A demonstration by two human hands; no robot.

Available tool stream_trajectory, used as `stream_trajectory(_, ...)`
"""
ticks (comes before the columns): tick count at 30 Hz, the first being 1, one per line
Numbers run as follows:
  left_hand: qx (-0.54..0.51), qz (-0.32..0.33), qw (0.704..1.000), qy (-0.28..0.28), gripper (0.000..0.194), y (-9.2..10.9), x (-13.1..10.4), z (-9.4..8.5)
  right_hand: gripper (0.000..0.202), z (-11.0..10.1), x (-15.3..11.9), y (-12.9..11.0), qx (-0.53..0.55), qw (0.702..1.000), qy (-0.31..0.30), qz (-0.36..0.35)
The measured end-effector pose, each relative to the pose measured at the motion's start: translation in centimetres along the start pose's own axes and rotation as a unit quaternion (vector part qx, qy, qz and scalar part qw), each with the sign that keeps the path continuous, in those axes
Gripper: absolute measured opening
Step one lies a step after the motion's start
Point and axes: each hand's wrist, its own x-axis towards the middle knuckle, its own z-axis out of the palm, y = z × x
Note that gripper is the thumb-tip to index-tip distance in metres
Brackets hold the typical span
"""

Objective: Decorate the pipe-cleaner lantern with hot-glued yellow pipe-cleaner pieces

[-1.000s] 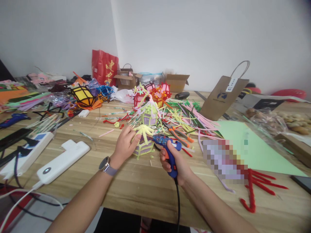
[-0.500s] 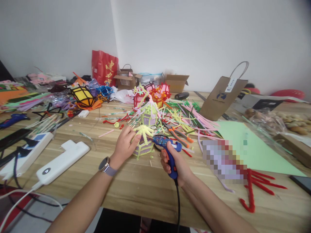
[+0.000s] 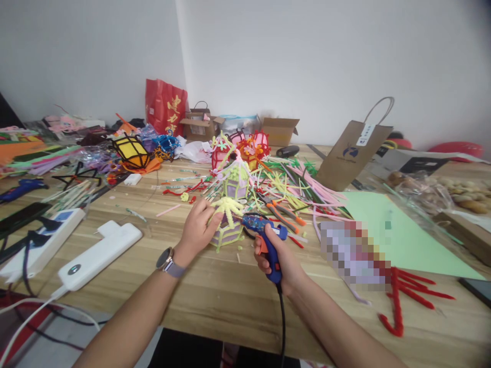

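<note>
My right hand is wrapped round a blue hot glue gun with an orange trigger. Its nozzle points left, at the side of a yellow-green and lilac pipe-cleaner lantern; whether the tip touches is too small to tell. Closed on the lantern's upper left side, my left hand steadies it on the table, its fingertips partly hidden behind the yellow top. Just behind stands a second lantern in green and lilac with a pink top.
Orange-handled pliers and loose pipe cleaners lie right of the lanterns. A white power bank and a power strip are at left. A brown paper bag stands beside a green sheet. The glue gun's cord hangs over the front edge.
Almost nothing differs. Both hands, the glue gun and the lantern keep their places; the whole view has shifted very slightly.
</note>
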Motion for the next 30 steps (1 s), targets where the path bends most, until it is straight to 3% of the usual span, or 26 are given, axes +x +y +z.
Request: stream_trajectory(30, -0.001, -0.003, 1.000, 0.002, 0.034, -0.15, -0.02, 0.11, 0.050, -0.10, -0.32, 0.12, -0.042, 0.999, 0.033, 0.003)
